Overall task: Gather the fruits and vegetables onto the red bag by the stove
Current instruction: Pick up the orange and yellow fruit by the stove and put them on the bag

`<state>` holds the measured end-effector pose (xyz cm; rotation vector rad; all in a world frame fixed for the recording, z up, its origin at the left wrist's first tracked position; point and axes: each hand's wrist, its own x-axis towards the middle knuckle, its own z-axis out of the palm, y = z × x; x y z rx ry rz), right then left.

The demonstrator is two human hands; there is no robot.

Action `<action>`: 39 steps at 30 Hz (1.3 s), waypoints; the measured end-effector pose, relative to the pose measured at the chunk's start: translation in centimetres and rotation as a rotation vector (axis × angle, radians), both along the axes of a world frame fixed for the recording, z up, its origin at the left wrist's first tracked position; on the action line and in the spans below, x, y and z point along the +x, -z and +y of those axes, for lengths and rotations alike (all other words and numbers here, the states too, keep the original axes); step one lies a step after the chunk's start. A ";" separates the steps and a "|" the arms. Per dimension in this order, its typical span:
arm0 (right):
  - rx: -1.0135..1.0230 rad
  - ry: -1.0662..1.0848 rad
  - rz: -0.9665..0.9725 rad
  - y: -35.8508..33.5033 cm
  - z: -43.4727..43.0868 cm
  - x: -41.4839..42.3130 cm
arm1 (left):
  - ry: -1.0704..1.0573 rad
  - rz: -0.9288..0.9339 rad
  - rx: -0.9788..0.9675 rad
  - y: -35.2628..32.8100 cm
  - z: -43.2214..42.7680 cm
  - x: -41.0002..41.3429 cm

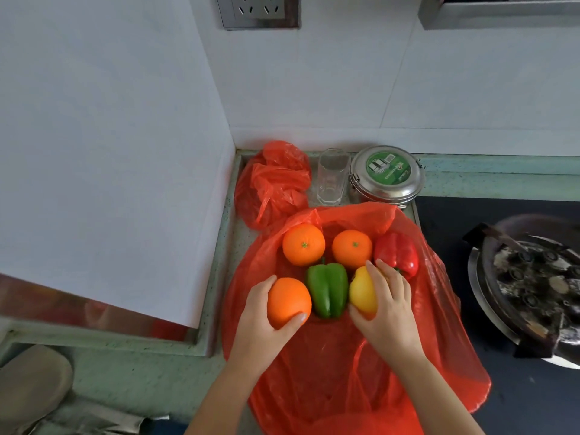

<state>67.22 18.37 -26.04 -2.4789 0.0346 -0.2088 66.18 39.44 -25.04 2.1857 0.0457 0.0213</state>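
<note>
A flattened red bag (339, 372) lies spread on the counter just left of the stove. On it rest two oranges (303, 244) (352, 248) at the back, a red pepper (397, 252) to their right and a green pepper (328, 288) in the middle. My left hand (263, 324) grips a third orange (288, 301) left of the green pepper. My right hand (389, 309) is curled over a yellow pepper (362, 293) on the green pepper's right side. Both held items are low over the bag; whether they touch it is unclear.
A crumpled red bag (273, 183), an empty glass (332, 177) and a round steel tin (386, 174) stand at the back against the wall. The black stove (445, 230) with its burner (533, 284) is at the right. A white wall block (110, 152) borders the left.
</note>
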 end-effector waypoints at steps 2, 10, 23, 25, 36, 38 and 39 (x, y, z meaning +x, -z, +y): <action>0.014 -0.006 0.004 -0.1 -0.3 -0.1 | 0.030 -0.004 0.014 0.6 -0.4 0.1; 0.019 -0.022 -0.008 0.0 -1.0 -0.7 | 0.030 -0.054 0.123 1.3 -1.6 1.0; -0.047 -0.018 -0.049 -1.6 -1.2 -2.5 | 0.042 -0.149 0.441 0.8 -1.3 0.3; -0.071 -0.028 -0.063 -2.2 -0.9 -3.2 | 0.053 -0.155 0.477 0.4 -1.2 -0.1; -0.248 0.060 -0.148 -7.0 1.1 -9.4 | 0.207 -0.458 0.509 -3.2 -2.0 -4.9; -0.260 0.109 -0.161 -7.9 1.9 -10.7 | 0.260 -0.496 0.500 -4.0 -2.1 -5.7; -0.262 0.136 -0.163 -8.3 2.4 -11.4 | 0.290 -0.512 0.493 -4.5 -2.1 -6.1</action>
